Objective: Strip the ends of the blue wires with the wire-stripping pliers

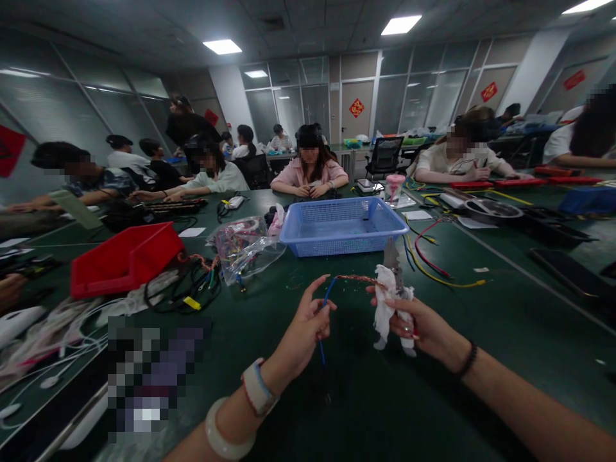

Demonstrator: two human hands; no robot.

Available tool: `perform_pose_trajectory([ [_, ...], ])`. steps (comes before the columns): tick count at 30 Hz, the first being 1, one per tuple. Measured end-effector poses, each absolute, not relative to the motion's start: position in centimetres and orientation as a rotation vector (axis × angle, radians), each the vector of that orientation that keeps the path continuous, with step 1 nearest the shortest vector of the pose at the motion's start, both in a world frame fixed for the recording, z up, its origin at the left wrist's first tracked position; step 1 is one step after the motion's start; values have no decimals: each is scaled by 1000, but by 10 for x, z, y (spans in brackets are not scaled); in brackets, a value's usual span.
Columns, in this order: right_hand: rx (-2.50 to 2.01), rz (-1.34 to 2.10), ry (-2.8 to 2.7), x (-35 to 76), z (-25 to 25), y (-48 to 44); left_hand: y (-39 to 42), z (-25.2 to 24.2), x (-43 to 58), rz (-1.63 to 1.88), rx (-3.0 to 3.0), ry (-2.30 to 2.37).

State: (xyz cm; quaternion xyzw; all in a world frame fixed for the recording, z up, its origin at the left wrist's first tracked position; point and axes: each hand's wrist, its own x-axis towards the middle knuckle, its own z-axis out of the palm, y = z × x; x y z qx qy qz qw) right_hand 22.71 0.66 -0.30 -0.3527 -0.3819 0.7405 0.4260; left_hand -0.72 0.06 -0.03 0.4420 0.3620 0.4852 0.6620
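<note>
My left hand [312, 317] pinches a thin blue wire [329, 292] between thumb and fingers, its index finger stretched upward. The wire's lower end hangs below the hand. From its upper end a length of bare twisted copper strands [356, 278] runs right to my right hand [418, 321]. That hand is closed around wire strippers [392, 255] with a flat metal head pointing away from me. White tissue [384, 308] is wrapped about their handles, and the copper's far end meets it by my fingertips. Whether the copper is gripped there I cannot tell.
A blue mesh basket [341, 247] stands ahead. To the left are a red bin [125, 260], a clear bag of wires [250, 244] and black cables [163, 289]. Loose coloured wires [433, 263] lie to the right. Several people sit around the green table [308, 417].
</note>
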Motion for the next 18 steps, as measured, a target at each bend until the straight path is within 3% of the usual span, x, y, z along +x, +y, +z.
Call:
perform_pose_trajectory([
  [6, -805, 1844, -848, 226, -5, 7, 7, 1, -16, 1242, 1204, 919],
  [11, -788, 1890, -852, 222, -5, 3, -5, 11, -14, 1103, 1700, 1158],
  [18, -759, 1993, -923, 203, -3, -13, -33, 24, -1, 989, 1926, 1271],
])
